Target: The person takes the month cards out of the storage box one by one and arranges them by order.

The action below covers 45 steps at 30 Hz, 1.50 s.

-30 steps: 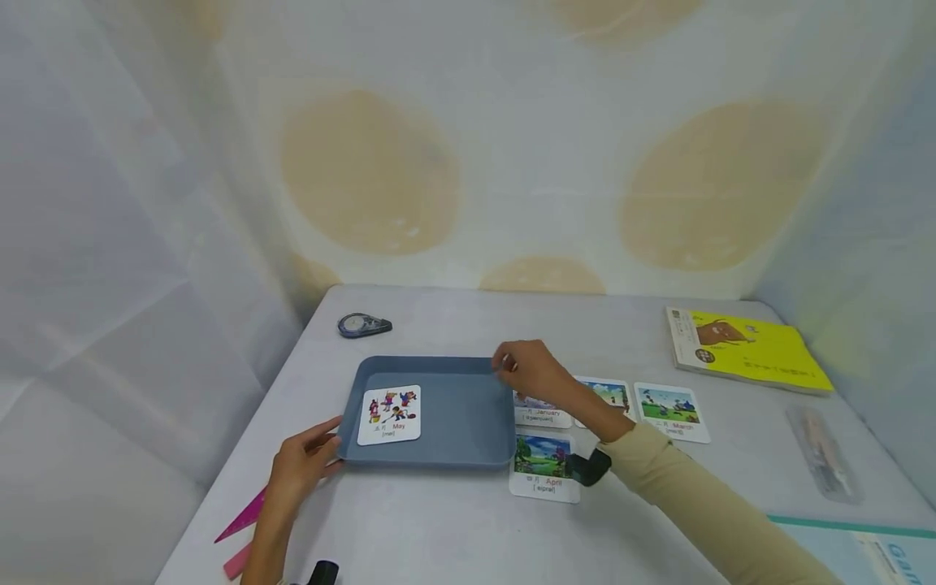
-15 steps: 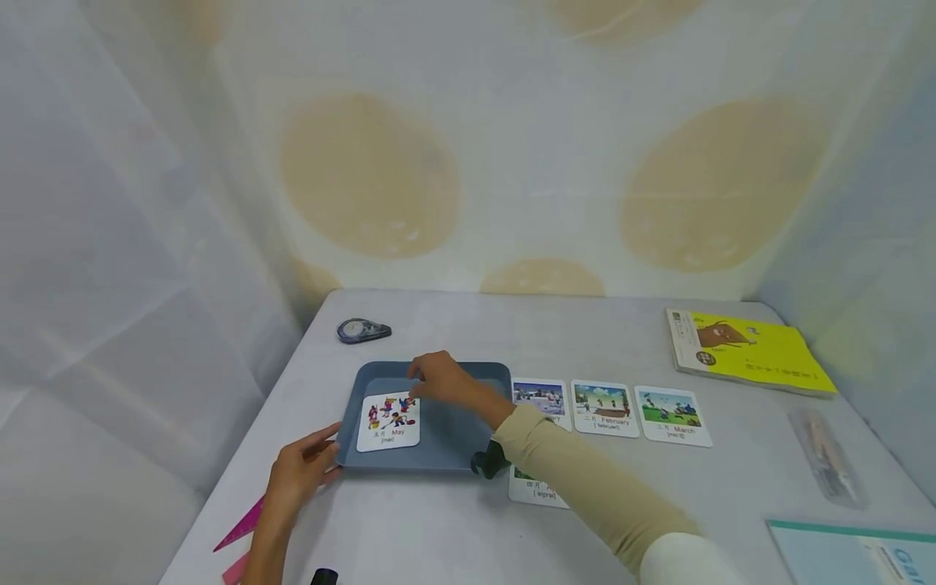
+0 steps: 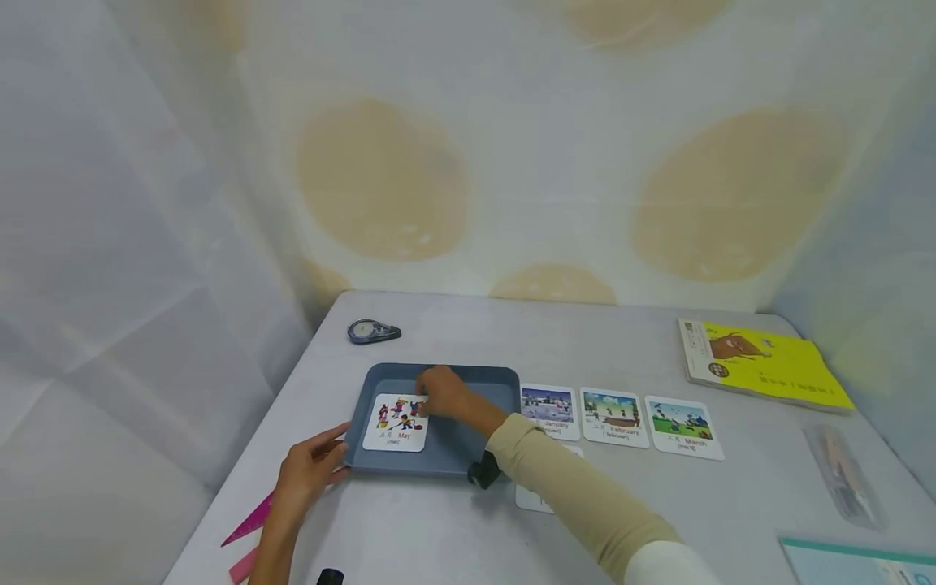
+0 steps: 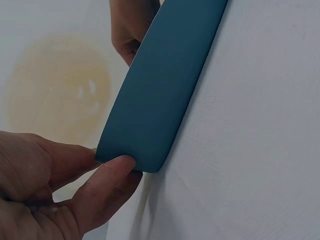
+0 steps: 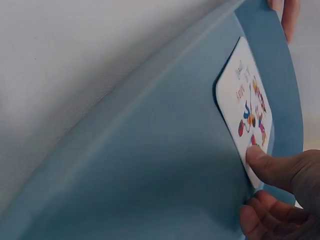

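Resting at the near left corner of the blue tray (image 3: pixel 468 443), the left hand (image 3: pixel 310 475) is seen with thumb and fingers pinching the tray's rim; in the left wrist view the thumb (image 4: pixel 107 182) is pressed under the rounded corner of the tray (image 4: pixel 160 95). Just beside this hand, at the table's near left edge, a pink triangular ruler (image 3: pixel 252 520) and a pink eraser (image 3: pixel 243 565) are found.

Farther in, the right hand (image 3: pixel 442 394) is reached across the tray, and the May card (image 3: pixel 395 424) is touched at its right edge. In the right wrist view one fingertip (image 5: pixel 260 160) is pressed flat on the card (image 5: pixel 247 107) while the other fingers are curled below the card's edge; whether the card is lifted cannot be told. The card lies face up in the left part of the tray, white with rounded corners and a colourful picture of figures.

To the right of the tray, the January card (image 3: pixel 548 410), February card (image 3: pixel 613 416) and March card (image 3: pixel 683 426) are laid in a row, with another card (image 3: pixel 537 496) partly hidden under the sleeve. Bare table (image 3: pixel 585 341) is left beyond the tray. Farthest off, a correction tape dispenser (image 3: pixel 373 331) and a yellow book (image 3: pixel 764 364) are seen.
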{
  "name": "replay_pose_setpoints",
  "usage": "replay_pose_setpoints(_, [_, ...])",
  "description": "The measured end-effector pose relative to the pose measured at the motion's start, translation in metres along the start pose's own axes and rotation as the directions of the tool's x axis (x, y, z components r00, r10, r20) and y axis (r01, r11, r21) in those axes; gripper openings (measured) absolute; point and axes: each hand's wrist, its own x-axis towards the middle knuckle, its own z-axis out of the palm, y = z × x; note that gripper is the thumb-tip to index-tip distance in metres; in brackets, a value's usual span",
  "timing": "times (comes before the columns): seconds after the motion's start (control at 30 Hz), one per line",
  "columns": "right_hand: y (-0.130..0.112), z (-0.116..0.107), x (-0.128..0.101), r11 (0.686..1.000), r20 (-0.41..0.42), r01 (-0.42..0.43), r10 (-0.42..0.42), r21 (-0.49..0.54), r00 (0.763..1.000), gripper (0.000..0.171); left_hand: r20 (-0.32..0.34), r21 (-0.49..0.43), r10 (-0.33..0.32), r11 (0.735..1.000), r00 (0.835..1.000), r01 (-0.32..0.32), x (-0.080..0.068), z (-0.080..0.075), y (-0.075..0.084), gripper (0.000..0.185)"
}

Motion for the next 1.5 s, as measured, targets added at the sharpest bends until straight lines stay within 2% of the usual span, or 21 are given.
replay_pose_setpoints(0.13, [0.006, -0.002, -0.003, 0.999, -0.06, -0.006, 0.009, 0.052, 0.998, 0.03, 0.004, 0.001, 0.004, 1.0, 1.0, -0.004, 0.0, 0.001, 0.002, 0.04])
replay_pose_setpoints(0.23, [0.009, -0.005, -0.004, 0.989, -0.098, -0.025, 0.04, 0.145, 0.994, 0.029, 0.003, 0.006, 0.007, 1.0, 1.0, -0.007, -0.001, 0.0, 0.003, 0.04])
replay_pose_setpoints(0.47, [0.012, -0.015, -0.007, 0.918, -0.078, -0.087, 0.127, 0.386, 0.989, 0.019, 0.005, 0.007, 0.014, 1.0, 1.0, -0.014, -0.002, -0.001, 0.002, 0.04])
replay_pose_setpoints(0.67, [0.022, -0.041, -0.027, 0.863, -0.093, -0.046, 0.107, 0.503, 0.99, 0.018, 0.013, 0.001, 0.004, 1.0, 1.0, -0.004, 0.001, 0.0, 0.003, 0.04])
replay_pose_setpoints(0.77, [0.034, -0.064, -0.047, 0.854, -0.127, 0.006, 0.071, 0.52, 0.989, 0.019, 0.022, -0.006, -0.007, 1.0, 1.0, 0.007, 0.002, -0.002, 0.003, 0.04])
replay_pose_setpoints(0.9, [0.064, -0.093, -0.08, 0.859, -0.171, -0.002, 0.104, 0.512, 0.98, 0.019, 0.026, 0.004, -0.014, 1.0, 1.0, 0.014, 0.003, -0.004, 0.003, 0.041])
replay_pose_setpoints(1.1, [0.125, -0.12, -0.14, 0.864, -0.157, -0.17, 0.272, 0.473, 0.949, 0.018, 0.021, 0.034, -0.028, 0.999, 0.999, 0.027, 0.002, -0.01, 0.002, 0.042])
replay_pose_setpoints(1.2, [0.152, -0.122, -0.174, 0.851, -0.126, -0.269, 0.358, 0.451, 0.925, 0.019, 0.019, 0.036, -0.03, 0.999, 0.999, 0.029, 0.002, -0.012, 0.001, 0.042])
replay_pose_setpoints(1.27, [0.166, -0.12, -0.195, 0.83, -0.102, -0.33, 0.415, 0.45, 0.904, 0.019, 0.016, 0.037, -0.033, 0.999, 0.999, 0.032, 0.003, -0.013, 0.001, 0.042])
replay_pose_setpoints(1.37, [0.18, -0.112, -0.222, 0.794, -0.061, -0.408, 0.483, 0.452, 0.873, 0.019, 0.018, 0.033, -0.04, 0.999, 0.999, 0.04, 0.004, -0.014, 0.0, 0.043])
replay_pose_setpoints(1.5, [0.189, -0.094, -0.248, 0.78, -0.016, -0.468, 0.521, 0.416, 0.853, 0.018, 0.027, 0.026, -0.038, 0.999, 0.999, 0.037, 0.004, -0.016, 0.001, 0.043])
